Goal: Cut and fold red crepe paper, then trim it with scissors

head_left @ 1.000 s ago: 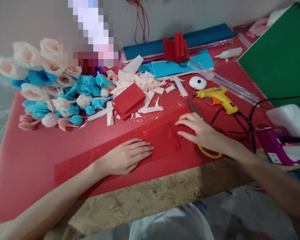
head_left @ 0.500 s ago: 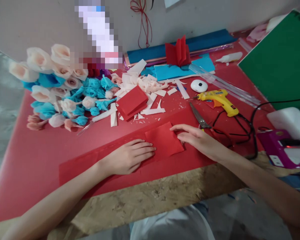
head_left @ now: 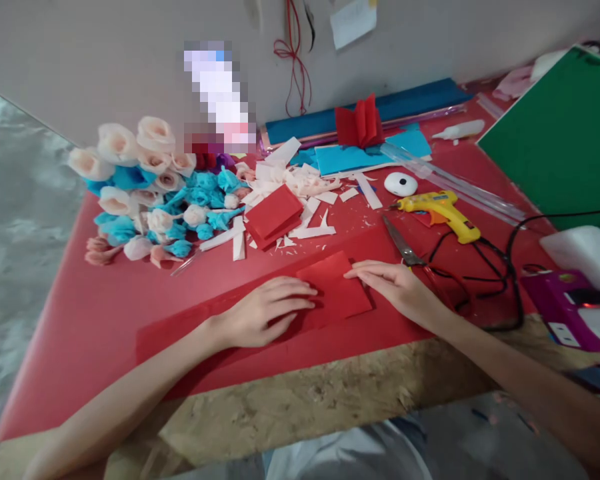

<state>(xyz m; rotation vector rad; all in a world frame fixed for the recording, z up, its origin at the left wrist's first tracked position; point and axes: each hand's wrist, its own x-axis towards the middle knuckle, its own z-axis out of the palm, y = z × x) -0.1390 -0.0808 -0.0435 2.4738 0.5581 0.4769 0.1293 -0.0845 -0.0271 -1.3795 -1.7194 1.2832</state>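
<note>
A long strip of red crepe paper (head_left: 180, 327) lies across the red table cover, with a folded red square (head_left: 336, 291) at its right end. My left hand (head_left: 265, 313) rests flat on the strip, fingers stretched toward the square's left edge. My right hand (head_left: 397, 287) lies flat at the square's right edge, fingertips touching it. Neither hand holds anything. Scissors (head_left: 403, 245) lie just beyond my right hand.
A pile of pink, white and blue paper roses (head_left: 145, 193) sits back left. A stack of red squares (head_left: 274, 215), white scraps (head_left: 300, 180), blue paper (head_left: 355, 157), a yellow glue gun (head_left: 440, 210) with black cord, a green board (head_left: 560, 133) and a purple box (head_left: 565, 303) lie around.
My right hand slid left from near the scissors to the folded square's right edge. My left hand stayed on the strip. The view shifted to the left.
</note>
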